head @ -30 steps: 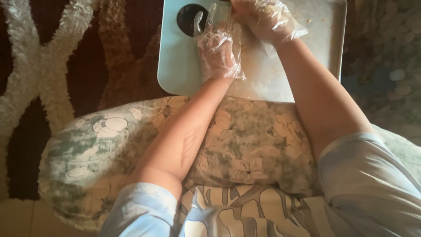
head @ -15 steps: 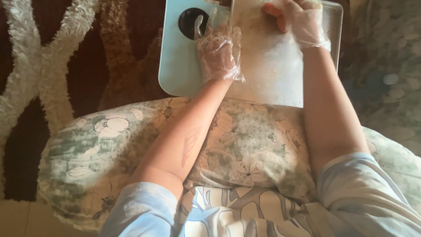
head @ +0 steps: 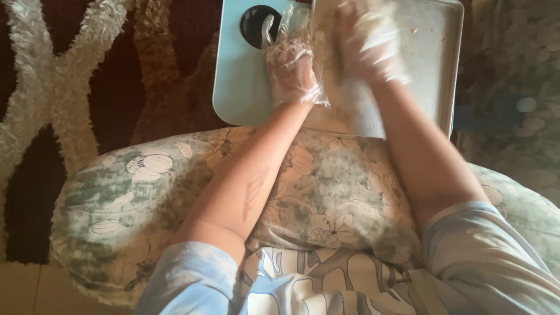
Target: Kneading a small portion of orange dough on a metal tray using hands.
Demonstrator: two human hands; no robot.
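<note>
A pale blue tray [head: 239, 87] with a dark round recess [head: 256, 23], its top cut off by the frame, lies beyond a floral cushion [head: 326, 192]; the gloved left hand [head: 291, 64] presses flat and spread on it, while the blurred right hand [head: 370, 44], grip indiscernible, rests on a grey baking sheet [head: 431, 64].

Floral cushion [head: 326, 192], shaggy patterned rug [head: 70, 87]

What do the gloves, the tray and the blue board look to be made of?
Gloves, on the left hand and right hand: thin clear plastic film, crinkled and glossy. Tray: probably metal, pale with a dull sheen and a raised rolled rim. Board: likely hard plastic, smooth matte light blue, with rounded corners and a round hole.
</note>
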